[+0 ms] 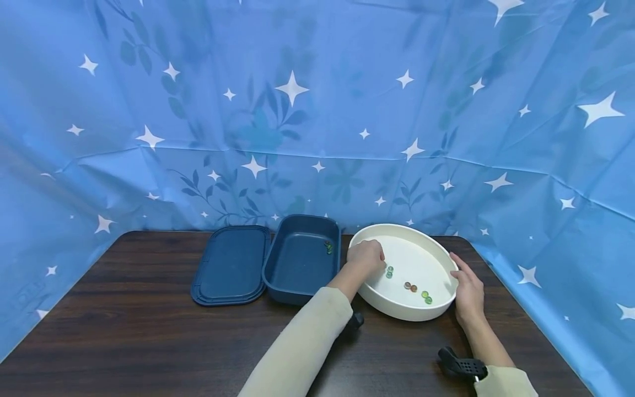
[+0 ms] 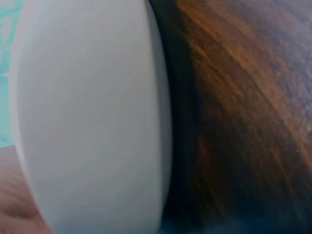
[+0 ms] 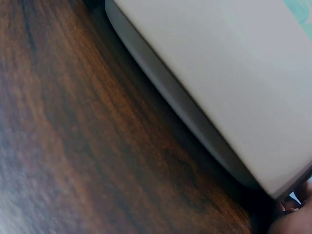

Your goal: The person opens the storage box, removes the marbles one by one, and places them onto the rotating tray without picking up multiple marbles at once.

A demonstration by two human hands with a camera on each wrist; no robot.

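A round white tray (image 1: pixel 404 311) with a raised wall holds several small glass marbles (image 1: pixel 410 287) on its floor, in green, orange-brown and yellow-green. My left hand (image 1: pixel 366 257) reaches over the tray's left rim, fingers bent down beside the green marbles (image 1: pixel 389 272). Its fingertips are mostly hidden, so whether they pinch a marble does not show. At the tray's right side, my right hand (image 1: pixel 469 286) grips the rim and outer wall. Both wrist views are filled mostly by the tray's white wall (image 2: pixel 87 117), with part of the right hand (image 3: pixel 295 219) at a lower corner.
Left of the tray stands a deep blue rectangular container (image 1: pixel 300 264) with a few small green pieces (image 1: pixel 328 247) in it. A flat blue lid (image 1: pixel 232 264) lies beside it. Everything rests on a dark wooden table (image 1: pixel 149 331), with a blue star-patterned curtain (image 1: pixel 317 110) behind.
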